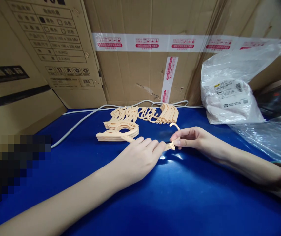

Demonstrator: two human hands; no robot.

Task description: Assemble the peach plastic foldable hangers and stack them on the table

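Observation:
My left hand (pixel 140 159) is closed around a beige plastic hanger arm (pixel 167 147), whose jointed end sticks out beside the index finger. Its other end (pixel 128 139) shows past my knuckles, close to the stack. Between the thumb and fingers of my right hand (pixel 194 138) is a beige hanger hook (pixel 174 125), its curved tip pointing up. The hook's base meets the arm's end; whether they are joined is hidden by my fingertips. Just beyond my left hand lies a stack of beige hanger pieces (pixel 108 135).
Behind the stack are rows of hanger arms (pixel 123 114), loose hooks (pixel 148 113) and curved arms (pixel 168 113). A white cable (pixel 81 123) runs along the back of the blue table (pixel 179 200). Cardboard boxes (pixel 135 72) wall the rear and left. A plastic bag (pixel 231 101) stands right.

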